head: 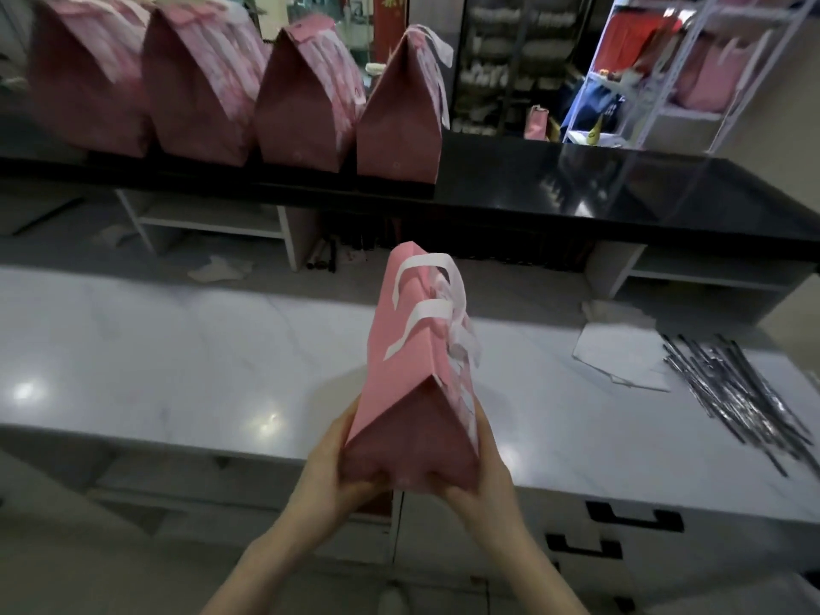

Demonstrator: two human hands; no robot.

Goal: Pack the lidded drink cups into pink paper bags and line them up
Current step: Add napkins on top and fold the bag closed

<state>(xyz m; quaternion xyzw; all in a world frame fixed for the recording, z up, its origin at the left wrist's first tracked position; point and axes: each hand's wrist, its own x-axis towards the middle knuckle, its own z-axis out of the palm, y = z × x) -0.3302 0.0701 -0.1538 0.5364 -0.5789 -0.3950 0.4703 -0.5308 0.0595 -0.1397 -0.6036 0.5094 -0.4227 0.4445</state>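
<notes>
Both hands up front, holding one pink paper bag [410,370] in the air over the white marble worktop [177,348]; bag clear of the surface, folded top tilted away from the camera, flat white handles [426,306] lying along its top edge. L hand [326,466] grips bag's near-left bottom corner, R hand [483,474] the near-right one; fingers of both curled round the base w/ thumbs pressed on the near end panel. Bag contents not visible. Behind, on the raised black counter [621,193]: row of 4 closed pink bags [306,108] standing upright, side by side, touching or nearly so. R side of worktop: loose white paper sheets [621,355], just beside them a fan of wrapped straws [736,392]. White shelving rack [665,95] in bkgd, blurred.
</notes>
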